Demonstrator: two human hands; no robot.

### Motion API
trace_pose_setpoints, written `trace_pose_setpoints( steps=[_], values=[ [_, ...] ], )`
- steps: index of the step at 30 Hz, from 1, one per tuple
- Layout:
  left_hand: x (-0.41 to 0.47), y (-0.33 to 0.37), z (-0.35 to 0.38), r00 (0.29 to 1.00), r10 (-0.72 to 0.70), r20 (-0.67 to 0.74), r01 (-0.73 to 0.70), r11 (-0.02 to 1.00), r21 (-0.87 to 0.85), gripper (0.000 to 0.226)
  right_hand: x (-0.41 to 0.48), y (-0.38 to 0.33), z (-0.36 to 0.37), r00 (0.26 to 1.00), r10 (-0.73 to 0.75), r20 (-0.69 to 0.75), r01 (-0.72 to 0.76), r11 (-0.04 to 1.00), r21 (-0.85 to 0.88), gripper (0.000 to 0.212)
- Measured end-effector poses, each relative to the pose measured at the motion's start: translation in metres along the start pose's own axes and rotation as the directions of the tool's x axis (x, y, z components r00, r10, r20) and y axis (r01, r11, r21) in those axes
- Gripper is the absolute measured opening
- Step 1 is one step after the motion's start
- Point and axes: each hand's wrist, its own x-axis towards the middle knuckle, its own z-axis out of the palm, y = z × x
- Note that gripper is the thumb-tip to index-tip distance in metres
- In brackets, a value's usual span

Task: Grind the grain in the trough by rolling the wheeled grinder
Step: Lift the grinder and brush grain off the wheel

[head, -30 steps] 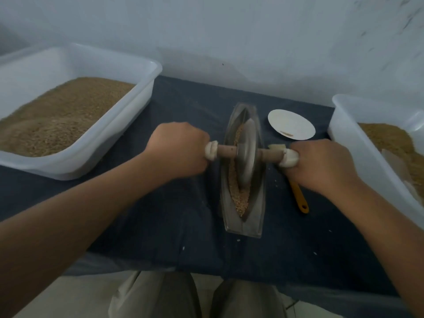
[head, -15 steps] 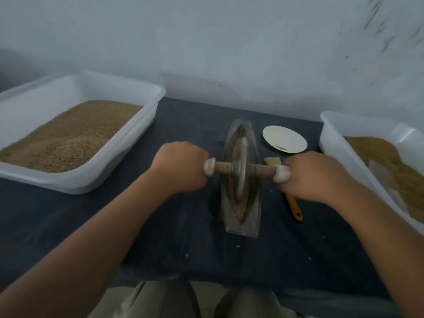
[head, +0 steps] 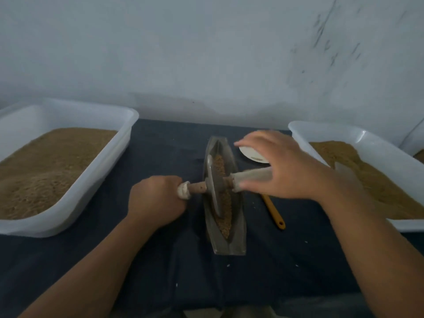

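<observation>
A grey boat-shaped trough [head: 238,235] lies lengthwise in the middle of the dark cloth, with brown grain [head: 226,216] along its groove. The wheeled grinder's metal disc [head: 213,187] stands tilted in the groove, leaning left, on a wooden axle with white-wrapped ends. My left hand [head: 156,198] grips the left handle. My right hand [head: 282,166] hovers over the right handle [head: 250,176] with fingers spread, off its grip; motion blur hides whether the thumb touches it.
A large white tub of grain [head: 68,203] stands at the left, another white tub [head: 358,136] with ground grain at the right. A small white dish [head: 250,154] and an orange-handled tool [head: 274,212] lie right of the trough. A wall runs behind.
My right hand has let go of the right handle and lifted with fingers spread. The disc now leans left in the trough. The view has tilted upward.
</observation>
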Motion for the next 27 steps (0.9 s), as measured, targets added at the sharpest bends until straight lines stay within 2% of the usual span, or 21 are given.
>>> trace_pose_setpoints(
  steps=[1, 2, 3, 4, 5, 6, 7, 8, 10, 11, 13, 14, 16, 17, 19, 21, 22, 24, 26, 27],
  values=[
    [-0.001, 0.000, -0.001, 1.000, -0.022, -0.010, 0.021, 0.999, -0.032, 0.036, -0.009, 0.004, -0.004, 0.980, -0.006, -0.198, 0.026, 0.995, 0.096, 0.058],
    [-0.002, -0.001, -0.001, 0.999, -0.047, -0.024, 0.046, 0.997, -0.068, 0.038, -0.018, 0.010, -0.003, 0.917, 0.038, -0.397, 0.029, 0.986, 0.162, 0.039],
    [-0.002, -0.001, -0.003, 0.996, -0.078, -0.036, 0.074, 0.992, -0.107, 0.039, -0.027, 0.017, 0.001, 0.837, 0.140, -0.529, -0.012, 0.971, 0.238, 0.025],
    [-0.002, -0.002, -0.004, 0.993, -0.113, -0.043, 0.105, 0.984, -0.146, 0.038, -0.034, 0.023, 0.009, 0.772, 0.276, -0.572, -0.104, 0.943, 0.316, 0.025],
    [-0.001, -0.002, -0.006, 0.988, -0.151, -0.040, 0.142, 0.972, -0.186, 0.037, -0.038, 0.028, 0.018, 0.750, 0.422, -0.510, -0.232, 0.889, 0.394, 0.031],
    [-0.001, -0.003, -0.007, 0.981, -0.193, -0.028, 0.181, 0.956, -0.231, 0.034, -0.042, 0.033, 0.031, 0.756, 0.547, -0.359, -0.393, 0.819, 0.418, 0.035],
    [0.000, -0.003, -0.008, 0.972, -0.234, -0.013, 0.221, 0.933, -0.285, 0.031, -0.045, 0.037, 0.046, 0.765, 0.620, -0.177, -0.539, 0.765, 0.352, 0.037],
    [0.001, -0.005, -0.009, 0.962, -0.272, -0.002, 0.255, 0.904, -0.343, 0.027, -0.048, 0.040, 0.061, 0.773, 0.633, -0.035, -0.615, 0.761, 0.206, 0.042],
    [0.001, -0.007, -0.008, 0.947, -0.321, 0.007, 0.289, 0.843, -0.453, 0.024, -0.051, 0.039, 0.085, 0.822, 0.560, 0.101, -0.555, 0.829, -0.070, 0.050],
    [0.001, -0.008, -0.008, 0.941, -0.337, 0.011, 0.297, 0.812, -0.502, 0.024, -0.051, 0.035, 0.092, 0.852, 0.511, 0.115, -0.498, 0.858, -0.124, 0.056],
    [0.002, -0.008, -0.008, 0.930, -0.365, 0.031, 0.311, 0.741, -0.595, 0.022, -0.049, 0.034, 0.100, 0.891, 0.437, 0.127, -0.422, 0.897, -0.129, 0.067],
    [0.002, -0.008, -0.007, 0.924, -0.380, 0.047, 0.321, 0.701, -0.636, 0.021, -0.049, 0.034, 0.101, 0.898, 0.412, 0.152, -0.401, 0.911, -0.102, 0.064],
    [0.003, -0.007, -0.005, 0.915, -0.396, 0.077, 0.334, 0.639, -0.693, 0.021, -0.051, 0.039, 0.097, 0.901, 0.395, 0.182, -0.410, 0.910, 0.055, 0.037],
    [0.004, -0.007, -0.004, 0.914, -0.396, 0.088, 0.337, 0.620, -0.708, 0.022, -0.053, 0.041, 0.094, 0.903, 0.398, 0.159, -0.424, 0.886, 0.187, 0.025],
    [0.004, -0.008, -0.003, 0.916, -0.388, 0.099, 0.335, 0.605, -0.722, 0.022, -0.057, 0.042, 0.084, 0.910, 0.411, 0.046, -0.390, 0.813, 0.433, 0.032],
    [0.004, -0.007, -0.003, 0.919, -0.380, 0.107, 0.335, 0.608, -0.719, 0.022, -0.061, 0.041, 0.075, 0.932, 0.364, 0.004, -0.289, 0.735, 0.613, 0.035],
    [0.004, -0.006, -0.002, 0.921, -0.373, 0.111, 0.335, 0.615, -0.714, 0.023, -0.061, 0.042, 0.072, 0.951, 0.309, -0.017, -0.228, 0.737, 0.637, 0.027],
    [0.003, -0.004, -0.002, 0.927, -0.357, 0.116, 0.332, 0.636, -0.696, 0.024, -0.056, 0.041, 0.067, 0.959, 0.251, -0.134, -0.151, 0.849, 0.507, 0.014],
    [0.001, -0.002, -0.001, 0.932, -0.344, 0.113, 0.327, 0.668, -0.668, 0.024, -0.041, 0.036, 0.063, 0.914, 0.238, -0.328, -0.115, 0.929, 0.353, 0.019],
    [0.001, 0.000, 0.000, 0.935, -0.337, 0.108, 0.322, 0.684, -0.655, 0.025, -0.031, 0.031, 0.060, 0.878, 0.266, -0.398, -0.115, 0.924, 0.364, 0.023]
  ],
)
